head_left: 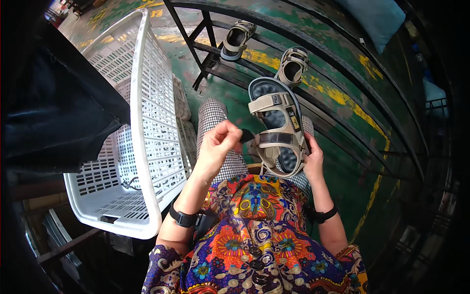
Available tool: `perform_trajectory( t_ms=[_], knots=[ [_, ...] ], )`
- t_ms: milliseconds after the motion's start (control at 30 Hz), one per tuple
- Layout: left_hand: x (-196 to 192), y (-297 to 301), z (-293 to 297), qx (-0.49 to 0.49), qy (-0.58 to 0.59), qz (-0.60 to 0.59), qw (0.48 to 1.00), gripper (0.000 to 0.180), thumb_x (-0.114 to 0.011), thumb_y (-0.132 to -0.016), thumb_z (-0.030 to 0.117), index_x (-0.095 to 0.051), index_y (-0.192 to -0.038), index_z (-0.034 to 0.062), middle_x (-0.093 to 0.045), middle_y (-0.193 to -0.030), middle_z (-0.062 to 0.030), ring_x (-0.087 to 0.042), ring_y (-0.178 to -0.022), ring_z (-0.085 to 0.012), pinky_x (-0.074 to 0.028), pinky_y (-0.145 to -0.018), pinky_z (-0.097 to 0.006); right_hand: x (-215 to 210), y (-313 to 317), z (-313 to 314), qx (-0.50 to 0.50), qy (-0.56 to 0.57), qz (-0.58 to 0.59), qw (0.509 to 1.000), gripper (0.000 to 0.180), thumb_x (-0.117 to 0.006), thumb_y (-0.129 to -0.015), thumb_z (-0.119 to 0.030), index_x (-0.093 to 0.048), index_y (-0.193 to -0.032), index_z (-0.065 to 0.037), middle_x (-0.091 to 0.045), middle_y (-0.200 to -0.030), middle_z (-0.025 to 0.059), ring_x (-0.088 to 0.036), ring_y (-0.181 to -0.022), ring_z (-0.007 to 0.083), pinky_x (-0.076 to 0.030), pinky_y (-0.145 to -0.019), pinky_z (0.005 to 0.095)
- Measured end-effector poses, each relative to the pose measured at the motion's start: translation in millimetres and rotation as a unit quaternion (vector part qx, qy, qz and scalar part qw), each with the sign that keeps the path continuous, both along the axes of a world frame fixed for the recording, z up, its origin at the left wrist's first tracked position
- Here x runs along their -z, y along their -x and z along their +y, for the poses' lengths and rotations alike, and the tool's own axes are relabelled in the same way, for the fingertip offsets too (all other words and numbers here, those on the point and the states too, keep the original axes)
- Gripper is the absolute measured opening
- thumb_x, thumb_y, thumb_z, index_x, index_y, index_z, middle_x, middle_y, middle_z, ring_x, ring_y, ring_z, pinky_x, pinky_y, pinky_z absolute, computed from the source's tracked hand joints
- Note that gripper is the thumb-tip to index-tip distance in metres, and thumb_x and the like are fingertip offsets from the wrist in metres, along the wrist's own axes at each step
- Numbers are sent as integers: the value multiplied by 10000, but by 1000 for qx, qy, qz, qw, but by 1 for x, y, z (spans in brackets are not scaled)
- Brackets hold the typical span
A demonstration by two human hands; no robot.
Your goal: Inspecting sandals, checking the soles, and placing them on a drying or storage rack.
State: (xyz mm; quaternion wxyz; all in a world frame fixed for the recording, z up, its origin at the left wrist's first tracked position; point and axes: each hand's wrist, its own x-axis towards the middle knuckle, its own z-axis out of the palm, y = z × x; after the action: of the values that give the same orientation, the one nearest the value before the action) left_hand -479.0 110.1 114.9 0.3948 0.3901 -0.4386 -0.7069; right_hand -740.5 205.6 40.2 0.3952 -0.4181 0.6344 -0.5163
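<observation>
A beige sandal [278,139] with a dark cushioned footbed is held above my lap, its toe pointing away from me. My right hand [314,158] grips it along the right side near the heel, fingers partly hidden behind it. On the other side, my left hand [218,147] is closed in a pinch at the black end of a strap [247,135], which sticks out to the left of the sandal. A dark band lies across the middle strap.
Two similar sandals, one farther left [237,40] and one nearer [293,67], rest on a black metal rack [254,13] ahead. A white perforated plastic basket [139,98] stands at my left, black sheeting [58,108] over its side. A light-blue bag [379,19] is at the far right.
</observation>
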Motion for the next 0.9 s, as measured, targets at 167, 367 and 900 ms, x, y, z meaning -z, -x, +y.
perform_trajectory(
  t_ms=[167,367,900],
  knots=[
    [-13,23,0,89,133,-130,978,118,-593,-888,84,-552,-794,25,-556,-707,35,-500,-649,-26,-415,-594,-204,-16,-17,-7,-3,26,147,989,508,-684,-763,-17,-536,-1249,9,-629,-1154,146,-612,-1061,211,-460,-905,303],
    [-12,42,-1,109,356,-317,872,146,-638,-851,148,-570,-813,25,-579,-615,-97,-587,-532,-163,-458,-510,-284,-30,-30,-9,-25,43,181,982,516,-683,-747,-26,-538,-1242,0,-626,-1148,146,-623,-1047,260,-480,-875,322],
    [50,30,32,166,138,-143,966,657,-686,-836,139,-346,-1379,-8,-534,-1240,-121,-519,-1093,-167,-477,-877,-299,-17,-38,-18,-2,-55,-201,978,571,-686,-854,-195,-441,-1323,19,-563,-1236,79,-540,-1107,151,-414,-964,280]
  ],
)
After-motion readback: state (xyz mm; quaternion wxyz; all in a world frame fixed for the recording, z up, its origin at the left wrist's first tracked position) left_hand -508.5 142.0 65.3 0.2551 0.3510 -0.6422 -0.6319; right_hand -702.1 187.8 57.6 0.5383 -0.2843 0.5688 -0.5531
